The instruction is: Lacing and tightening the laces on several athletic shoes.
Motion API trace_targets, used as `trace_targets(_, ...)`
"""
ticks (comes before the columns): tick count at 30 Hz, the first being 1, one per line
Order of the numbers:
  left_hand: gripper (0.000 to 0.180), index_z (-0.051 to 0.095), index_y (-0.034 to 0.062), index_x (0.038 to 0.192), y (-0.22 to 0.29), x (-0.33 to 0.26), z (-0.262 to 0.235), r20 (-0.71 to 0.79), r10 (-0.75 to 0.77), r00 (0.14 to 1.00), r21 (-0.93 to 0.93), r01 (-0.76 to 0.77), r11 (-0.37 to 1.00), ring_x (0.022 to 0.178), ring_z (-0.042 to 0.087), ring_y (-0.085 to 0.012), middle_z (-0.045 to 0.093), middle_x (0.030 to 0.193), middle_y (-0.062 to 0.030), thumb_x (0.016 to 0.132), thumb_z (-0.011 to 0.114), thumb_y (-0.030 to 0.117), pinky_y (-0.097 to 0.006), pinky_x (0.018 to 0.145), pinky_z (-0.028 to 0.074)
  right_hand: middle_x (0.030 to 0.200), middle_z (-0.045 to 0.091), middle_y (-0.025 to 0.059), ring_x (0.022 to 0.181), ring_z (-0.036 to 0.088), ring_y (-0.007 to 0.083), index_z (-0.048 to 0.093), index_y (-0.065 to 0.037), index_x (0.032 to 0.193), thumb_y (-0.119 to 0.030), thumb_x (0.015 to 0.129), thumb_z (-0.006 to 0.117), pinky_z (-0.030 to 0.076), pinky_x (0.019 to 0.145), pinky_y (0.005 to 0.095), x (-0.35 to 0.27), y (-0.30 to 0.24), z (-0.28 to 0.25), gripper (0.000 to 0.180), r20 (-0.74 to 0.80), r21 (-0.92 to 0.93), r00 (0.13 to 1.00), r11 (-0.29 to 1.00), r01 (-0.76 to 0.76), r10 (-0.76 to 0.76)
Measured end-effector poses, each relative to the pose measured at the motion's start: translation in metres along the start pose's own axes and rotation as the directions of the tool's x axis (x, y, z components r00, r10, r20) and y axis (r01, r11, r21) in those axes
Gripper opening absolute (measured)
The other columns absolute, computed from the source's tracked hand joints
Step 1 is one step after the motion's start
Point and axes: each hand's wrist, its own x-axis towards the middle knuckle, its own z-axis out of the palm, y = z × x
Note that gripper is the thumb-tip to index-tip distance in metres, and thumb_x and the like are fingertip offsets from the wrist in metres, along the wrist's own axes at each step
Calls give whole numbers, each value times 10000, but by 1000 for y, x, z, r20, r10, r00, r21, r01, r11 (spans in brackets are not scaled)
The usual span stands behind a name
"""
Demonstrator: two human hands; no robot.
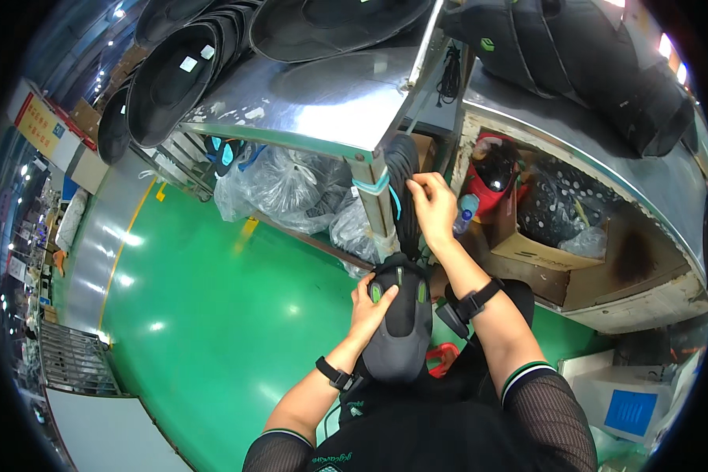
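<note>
A dark grey and black moulded piece (pixel 397 338) with green oval inserts stands upright against my body, below the table's corner leg. My left hand (pixel 370 311) grips its upper left side, thumb laid across the front near one green insert. A bundle of black cords (pixel 403 161) hangs beside the metal table leg (pixel 377 208), which has a light blue tie around it. My right hand (pixel 434 208) is raised at the bundle's right edge, fingers bent and pinched at the cords; the exact strand is hard to make out.
Black moulded shells (pixel 173 86) are stacked on the metal table (pixel 330 102). Clear plastic bags (pixel 283 189) fill the shelf below. To the right, a cabinet (pixel 637 275) holds a cardboard box (pixel 547 252), a bottle (pixel 467 208) and a red item. A red stool (pixel 444 358) is beneath me.
</note>
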Motion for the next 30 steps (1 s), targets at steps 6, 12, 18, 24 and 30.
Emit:
trace_targets(6,735,353,46,1387,-8,4,-30,66,302,951,97,-307,947,1252,415,-350,428,1321,-221,837,680,408,-440,1061,329,1024,577,113,963,563,220,571,2,878,-48,866,600,459,796,309,-32,-5,-69,59,127,177,972,968,176,-200)
trace_targets(12,750,344,-20,1396,133,-25,-58,613,554,564,-789,395,471,1012,563,-242,560,1119,-135,896,575,489,-350,823,473,774,601,84,693,628,190,593,-90,872,-89,875,576,498,608,304,-151,-58,-149,17,876,473,84,880,29,-474)
trace_targets(18,206,501,87,850,94,-7,-191,5,283,959,-1000,9,-14,476,274,-76,254,560,60,979,509,248,-230,466,264,546,327,-85,415,287,13,561,-112,1108,-256,983,462,259,398,184,-129,58,-248,215,916,133,92,-81,-988,391)
trace_targets(24,275,468,134,771,-190,-131,-348,-470,-756,456,-813,-557,169,412,250,-102,253,505,53,989,398,285,-268,384,187,532,314,-75,433,340,38,609,-178,1092,-324,1002,411,300,421,196,-53,174,-212,262,935,286,168,-384,-878,314)
trace_targets(30,184,465,112,796,-318,-234,-355,-364,-915,175,-791,-576,204,430,350,-133,408,538,5,944,375,174,-284,399,252,614,390,-44,498,401,65,615,-146,1103,-283,991,433,350,469,203,-28,115,-46,254,966,198,198,15,-980,168)
